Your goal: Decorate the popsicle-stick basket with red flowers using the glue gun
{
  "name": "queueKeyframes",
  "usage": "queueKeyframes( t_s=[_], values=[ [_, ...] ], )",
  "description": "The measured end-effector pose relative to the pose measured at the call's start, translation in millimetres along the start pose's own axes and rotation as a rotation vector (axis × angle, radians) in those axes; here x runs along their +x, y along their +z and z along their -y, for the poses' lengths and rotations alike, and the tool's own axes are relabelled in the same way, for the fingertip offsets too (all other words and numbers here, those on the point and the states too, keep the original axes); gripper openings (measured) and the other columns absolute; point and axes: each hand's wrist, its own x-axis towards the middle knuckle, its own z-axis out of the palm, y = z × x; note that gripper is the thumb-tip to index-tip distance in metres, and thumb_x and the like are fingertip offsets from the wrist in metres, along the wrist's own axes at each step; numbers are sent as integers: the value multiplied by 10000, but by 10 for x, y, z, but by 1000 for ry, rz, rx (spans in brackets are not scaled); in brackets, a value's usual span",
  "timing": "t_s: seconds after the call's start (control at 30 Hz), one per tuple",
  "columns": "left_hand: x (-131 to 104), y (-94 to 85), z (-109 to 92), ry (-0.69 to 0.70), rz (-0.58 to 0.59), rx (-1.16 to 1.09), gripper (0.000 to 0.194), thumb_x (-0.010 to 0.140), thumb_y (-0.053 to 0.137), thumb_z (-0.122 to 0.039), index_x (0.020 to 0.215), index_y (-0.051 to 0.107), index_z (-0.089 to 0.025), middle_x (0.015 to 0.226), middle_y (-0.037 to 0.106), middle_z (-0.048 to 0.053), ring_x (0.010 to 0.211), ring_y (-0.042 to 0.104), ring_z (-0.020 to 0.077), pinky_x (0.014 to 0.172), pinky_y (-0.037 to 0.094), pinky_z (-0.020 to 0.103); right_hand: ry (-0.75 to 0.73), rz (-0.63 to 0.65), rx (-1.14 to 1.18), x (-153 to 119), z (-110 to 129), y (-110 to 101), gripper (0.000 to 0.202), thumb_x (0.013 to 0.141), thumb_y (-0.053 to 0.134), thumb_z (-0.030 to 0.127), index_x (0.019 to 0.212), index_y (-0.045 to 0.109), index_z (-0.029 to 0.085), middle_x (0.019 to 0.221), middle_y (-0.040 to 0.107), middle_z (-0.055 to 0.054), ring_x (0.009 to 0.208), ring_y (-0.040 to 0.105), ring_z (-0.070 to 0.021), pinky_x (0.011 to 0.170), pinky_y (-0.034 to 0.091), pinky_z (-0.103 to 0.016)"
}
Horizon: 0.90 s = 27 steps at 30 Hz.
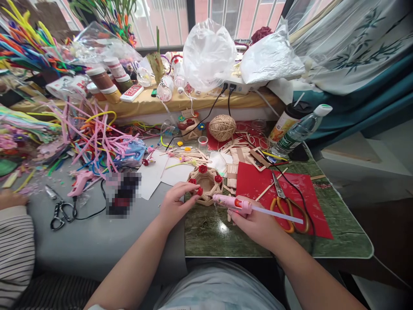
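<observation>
Just below frame centre, the left hand (178,199) pinches a red rose (200,191), probably light and crushable, at the rim of a wooden box (218,187), seemingly stiff, best steadied by its walls; further right, the right hand (253,224) grips a pink glue gun (232,203).

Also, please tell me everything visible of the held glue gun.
The glue gun looks like pink plastic, with a red-orange patch and a pale glue stick jutting from its rear. The right grip holds it nearly level, its front end pointing left, close to the wooden box; whether they touch is unclear. The handle is mostly hidden.
</observation>
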Motion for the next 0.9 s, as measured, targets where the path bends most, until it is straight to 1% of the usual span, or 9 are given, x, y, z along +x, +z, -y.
queueKeyframes(
  t_s=[0.07,0.2,0.37,0.5,0.63,0.8,0.9],
  values=[
    [22,6,-39,14,13,5,313,946,741,-191,1246,760,-279,1088,780,64,998,714,198,910,574,362,-7,0,-10,2,22,2,173,976,589,315,955,736,226,840,714,-16,763,645,-192,694,486,-296],
    [61,7,-128,27,7,24,297,954,733,-208,1242,761,-275,1092,784,71,1008,719,209,912,580,373,-9,-9,-4,6,61,3,182,970,595,327,899,729,227,821,717,-16,743,638,-190,669,478,-292],
    [74,-4,-184,41,-1,34,290,958,731,-216,1240,763,-273,1102,785,75,1024,718,212,917,582,375,8,-29,-42,0,91,11,181,953,585,299,962,753,233,817,715,-18,746,630,-193,662,475,-288],
    [58,-20,-164,46,-5,43,313,956,735,-214,1260,758,-282,1119,781,77,1046,715,217,925,579,378,42,-28,-76,-17,136,16,184,945,572,283,959,749,233,785,695,-6,693,593,-175,635,450,-279],
    [38,-34,-117,50,-5,46,333,954,737,-203,1275,752,-290,1143,776,74,1063,714,211,940,576,372,38,-18,-101,-28,183,13,195,951,553,270,973,742,228,760,656,6,671,560,-161,618,425,-272],
    [32,-31,-91,50,7,63,340,959,733,-218,1289,751,-295,1143,770,81,1064,713,218,935,582,383,43,-37,-119,-42,173,20,173,953,556,288,853,681,223,707,606,16,639,532,-155,597,406,-272],
    [32,-24,-86,63,11,68,347,960,731,-217,1296,750,-302,1131,769,80,1053,711,215,924,582,379,34,-60,-129,-57,147,28,160,935,569,284,849,695,234,704,613,15,641,530,-163,603,408,-279]
  ],
)
